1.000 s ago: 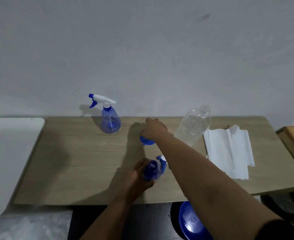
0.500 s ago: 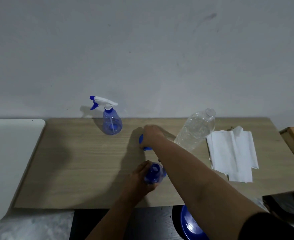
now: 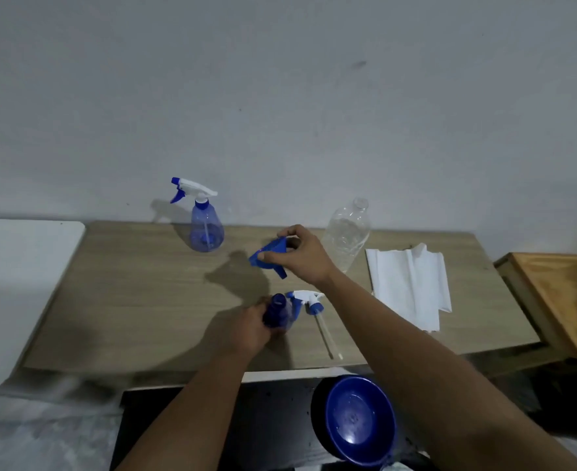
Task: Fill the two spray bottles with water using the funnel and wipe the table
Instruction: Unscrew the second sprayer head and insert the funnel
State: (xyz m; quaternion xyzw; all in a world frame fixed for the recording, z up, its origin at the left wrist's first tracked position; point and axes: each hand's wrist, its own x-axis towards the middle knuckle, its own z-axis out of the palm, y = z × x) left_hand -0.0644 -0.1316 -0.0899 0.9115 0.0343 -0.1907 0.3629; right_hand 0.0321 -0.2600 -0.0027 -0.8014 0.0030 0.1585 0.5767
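While the left hand [image 3: 246, 329] clasps the translucent blue bottle [image 3: 278, 314], the right hand [image 3: 302, 258] pinches the conical plastic funnel [image 3: 269, 255].

Dim, bluish light; soft shadows fall leftward on the table [image 3: 137, 300]; edges bend, slightly blurred

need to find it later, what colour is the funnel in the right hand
Blue; the funnel shows in the head view.

No text, label, brand or number can be read anywhere.
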